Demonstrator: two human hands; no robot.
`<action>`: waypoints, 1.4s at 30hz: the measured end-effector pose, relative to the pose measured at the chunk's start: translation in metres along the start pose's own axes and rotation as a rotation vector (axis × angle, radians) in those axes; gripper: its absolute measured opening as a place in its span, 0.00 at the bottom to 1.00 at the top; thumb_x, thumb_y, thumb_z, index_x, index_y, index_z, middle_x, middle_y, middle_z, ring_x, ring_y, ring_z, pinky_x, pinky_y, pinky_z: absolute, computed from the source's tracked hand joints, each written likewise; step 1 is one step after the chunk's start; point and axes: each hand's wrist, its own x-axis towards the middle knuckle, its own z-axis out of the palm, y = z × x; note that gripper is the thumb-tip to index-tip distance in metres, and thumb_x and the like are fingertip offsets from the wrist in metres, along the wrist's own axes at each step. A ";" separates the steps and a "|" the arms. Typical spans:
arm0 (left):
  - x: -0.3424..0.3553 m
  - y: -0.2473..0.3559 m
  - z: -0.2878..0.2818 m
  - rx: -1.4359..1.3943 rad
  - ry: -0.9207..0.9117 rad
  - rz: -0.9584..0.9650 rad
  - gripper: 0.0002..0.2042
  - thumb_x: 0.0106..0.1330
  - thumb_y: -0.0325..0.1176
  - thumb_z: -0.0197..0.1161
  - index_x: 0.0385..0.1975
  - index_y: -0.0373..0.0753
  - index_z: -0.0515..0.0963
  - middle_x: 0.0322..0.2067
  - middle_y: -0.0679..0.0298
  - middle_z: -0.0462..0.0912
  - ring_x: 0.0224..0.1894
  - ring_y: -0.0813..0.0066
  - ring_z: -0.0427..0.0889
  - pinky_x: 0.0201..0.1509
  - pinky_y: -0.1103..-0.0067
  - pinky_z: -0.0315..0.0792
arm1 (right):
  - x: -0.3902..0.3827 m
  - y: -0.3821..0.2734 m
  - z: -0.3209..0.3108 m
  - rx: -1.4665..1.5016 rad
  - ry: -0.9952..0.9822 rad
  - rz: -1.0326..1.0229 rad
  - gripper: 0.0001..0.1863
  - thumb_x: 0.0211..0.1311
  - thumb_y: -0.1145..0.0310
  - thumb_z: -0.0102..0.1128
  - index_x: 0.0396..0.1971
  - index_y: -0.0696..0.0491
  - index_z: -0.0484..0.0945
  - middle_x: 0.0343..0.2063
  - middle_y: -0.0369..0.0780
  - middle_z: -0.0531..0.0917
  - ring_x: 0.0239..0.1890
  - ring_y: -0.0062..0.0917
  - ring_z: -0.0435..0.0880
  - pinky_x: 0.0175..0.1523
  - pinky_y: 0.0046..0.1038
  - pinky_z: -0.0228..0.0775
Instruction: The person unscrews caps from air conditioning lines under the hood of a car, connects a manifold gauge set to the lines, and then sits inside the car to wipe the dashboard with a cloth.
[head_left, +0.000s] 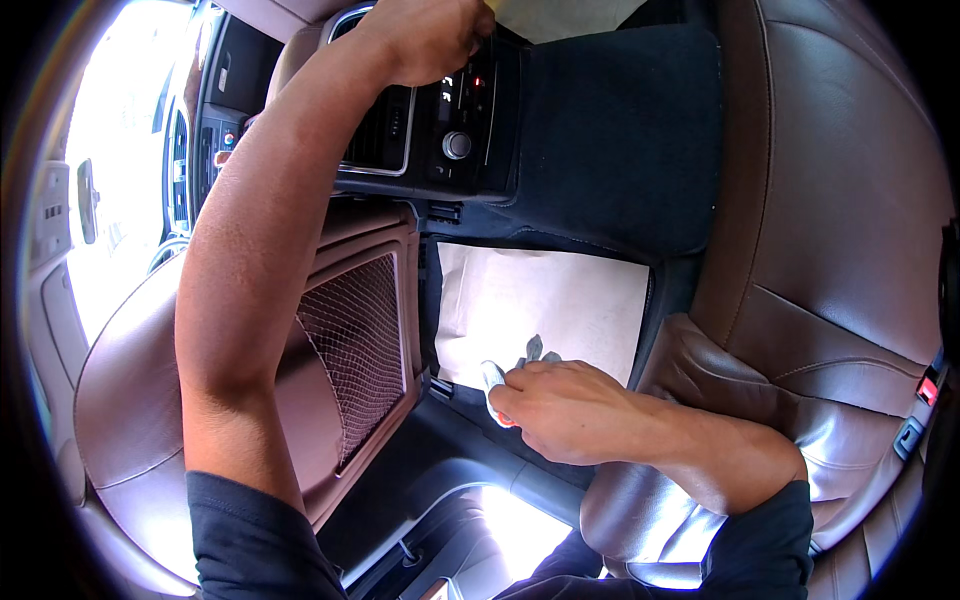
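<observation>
My left hand [430,40] reaches to the top edge of the view, over the rear centre console [470,130] with its air vents and silver knob. Its fingers are curled closed, and a sliver of yellow shows at the fingertips; what they hold is cut off by the edge. Above the paper floor mat [540,300], my right hand [570,410] is closed round a small white object [492,376] with an orange-red part low on it. My fingers hide most of that object. Grey leaf shapes [535,348] show just beyond the knuckles; I cannot tell whether they are printed on the mat.
A brown leather front seat [130,400] with a net pocket [355,340] stands at the left. On the right is the brown rear seat [840,180] with a red-buttoned buckle [927,388]. Dark carpet [620,130] covers the raised floor between. An open doorway lies at the bottom.
</observation>
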 end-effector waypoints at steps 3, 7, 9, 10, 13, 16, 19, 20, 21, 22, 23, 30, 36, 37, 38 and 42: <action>0.000 0.000 0.001 -0.009 0.009 0.010 0.06 0.55 0.32 0.63 0.30 0.44 0.84 0.41 0.59 0.77 0.50 0.56 0.72 0.51 0.62 0.67 | 0.000 0.001 0.001 0.002 0.015 -0.007 0.20 0.52 0.80 0.64 0.48 0.65 0.82 0.39 0.57 0.85 0.40 0.43 0.87 0.37 0.38 0.81; 0.000 -0.001 0.001 -0.012 -0.012 0.022 0.05 0.53 0.31 0.64 0.29 0.45 0.84 0.40 0.60 0.76 0.49 0.57 0.72 0.51 0.63 0.66 | -0.001 -0.001 -0.002 -0.001 0.022 -0.011 0.19 0.52 0.80 0.64 0.47 0.65 0.82 0.38 0.57 0.85 0.40 0.42 0.87 0.36 0.37 0.81; 0.000 -0.001 0.001 -0.010 -0.022 0.022 0.05 0.52 0.30 0.64 0.29 0.45 0.84 0.40 0.61 0.76 0.49 0.57 0.72 0.50 0.63 0.66 | -0.001 -0.002 -0.003 -0.002 0.017 -0.011 0.19 0.52 0.80 0.64 0.46 0.65 0.82 0.38 0.57 0.85 0.39 0.42 0.87 0.36 0.37 0.81; 0.000 -0.001 0.000 -0.009 -0.024 0.022 0.05 0.52 0.30 0.64 0.28 0.45 0.84 0.40 0.61 0.76 0.49 0.57 0.71 0.50 0.63 0.66 | -0.001 -0.002 -0.003 -0.003 0.015 -0.011 0.19 0.52 0.81 0.63 0.46 0.65 0.82 0.38 0.57 0.85 0.39 0.42 0.87 0.36 0.37 0.81; 0.001 0.001 -0.002 -0.009 -0.053 -0.001 0.05 0.52 0.30 0.64 0.29 0.45 0.83 0.40 0.61 0.76 0.49 0.57 0.71 0.50 0.63 0.66 | -0.001 0.000 -0.001 0.003 0.028 -0.021 0.19 0.51 0.81 0.63 0.46 0.65 0.82 0.38 0.57 0.85 0.39 0.42 0.87 0.36 0.37 0.81; 0.001 0.002 -0.003 -0.015 -0.069 -0.013 0.06 0.52 0.30 0.64 0.29 0.45 0.84 0.40 0.61 0.76 0.49 0.57 0.71 0.51 0.63 0.66 | 0.000 0.001 0.000 0.005 0.028 -0.019 0.19 0.51 0.81 0.63 0.46 0.65 0.82 0.38 0.57 0.85 0.39 0.42 0.87 0.36 0.37 0.81; 0.000 0.002 -0.002 -0.031 -0.067 -0.022 0.06 0.52 0.30 0.64 0.30 0.45 0.84 0.41 0.60 0.75 0.49 0.56 0.71 0.51 0.62 0.66 | -0.001 0.000 -0.001 0.002 0.020 -0.017 0.19 0.51 0.82 0.63 0.47 0.65 0.82 0.38 0.57 0.85 0.40 0.42 0.87 0.36 0.37 0.81; 0.000 0.002 -0.002 -0.037 -0.065 -0.027 0.06 0.52 0.29 0.64 0.30 0.45 0.84 0.41 0.60 0.75 0.49 0.56 0.71 0.51 0.62 0.66 | -0.001 0.000 -0.001 0.001 0.018 -0.018 0.19 0.51 0.82 0.63 0.47 0.65 0.82 0.39 0.57 0.85 0.40 0.42 0.87 0.36 0.37 0.81; 0.000 0.002 -0.002 -0.035 -0.071 -0.025 0.06 0.52 0.29 0.64 0.30 0.45 0.84 0.41 0.60 0.75 0.50 0.56 0.71 0.52 0.62 0.66 | -0.001 0.000 -0.002 0.001 0.014 -0.015 0.19 0.51 0.82 0.63 0.47 0.65 0.82 0.39 0.57 0.85 0.40 0.42 0.87 0.36 0.37 0.81; 0.001 0.002 -0.003 -0.033 -0.077 -0.023 0.06 0.52 0.29 0.64 0.30 0.45 0.84 0.41 0.60 0.75 0.50 0.56 0.71 0.52 0.62 0.66 | -0.001 -0.001 -0.002 0.001 0.010 -0.012 0.20 0.51 0.81 0.63 0.47 0.65 0.82 0.39 0.57 0.85 0.40 0.42 0.87 0.36 0.37 0.81; 0.001 0.002 -0.003 -0.031 -0.084 -0.021 0.06 0.52 0.29 0.64 0.30 0.45 0.84 0.41 0.60 0.75 0.50 0.56 0.71 0.52 0.62 0.66 | -0.001 -0.001 -0.002 0.001 0.006 -0.009 0.20 0.51 0.81 0.63 0.47 0.65 0.82 0.39 0.57 0.85 0.40 0.42 0.87 0.36 0.37 0.81; 0.001 0.004 -0.008 -0.025 -0.127 -0.026 0.09 0.53 0.28 0.64 0.33 0.47 0.85 0.42 0.60 0.75 0.51 0.55 0.71 0.53 0.62 0.67 | 0.000 0.001 0.001 0.003 0.012 -0.012 0.20 0.51 0.81 0.63 0.48 0.65 0.82 0.40 0.57 0.85 0.40 0.43 0.87 0.36 0.38 0.82; 0.000 0.006 -0.012 -0.064 -0.110 -0.038 0.13 0.56 0.29 0.64 0.41 0.48 0.86 0.46 0.61 0.77 0.53 0.56 0.71 0.54 0.63 0.67 | -0.002 -0.001 -0.001 0.006 0.002 -0.013 0.20 0.52 0.81 0.63 0.48 0.65 0.82 0.40 0.57 0.85 0.40 0.43 0.87 0.37 0.39 0.81; -0.001 0.010 -0.017 -0.091 -0.093 -0.052 0.13 0.57 0.30 0.64 0.42 0.47 0.85 0.47 0.60 0.77 0.53 0.55 0.71 0.55 0.62 0.67 | -0.002 -0.001 -0.002 0.006 0.004 -0.010 0.20 0.52 0.81 0.63 0.48 0.65 0.82 0.40 0.57 0.85 0.41 0.43 0.87 0.37 0.39 0.81; -0.004 0.013 -0.020 -0.119 -0.076 -0.068 0.13 0.58 0.31 0.63 0.44 0.46 0.85 0.47 0.60 0.77 0.54 0.55 0.71 0.55 0.61 0.67 | -0.003 -0.001 -0.003 0.006 0.004 -0.008 0.19 0.52 0.81 0.63 0.48 0.65 0.82 0.40 0.57 0.85 0.41 0.43 0.87 0.37 0.39 0.81; -0.032 0.022 -0.007 -0.154 0.382 -0.367 0.16 0.62 0.39 0.65 0.49 0.42 0.83 0.51 0.55 0.77 0.60 0.54 0.70 0.61 0.58 0.66 | -0.003 -0.002 -0.005 0.007 -0.018 0.009 0.18 0.55 0.79 0.61 0.48 0.63 0.81 0.40 0.55 0.85 0.42 0.43 0.86 0.39 0.39 0.81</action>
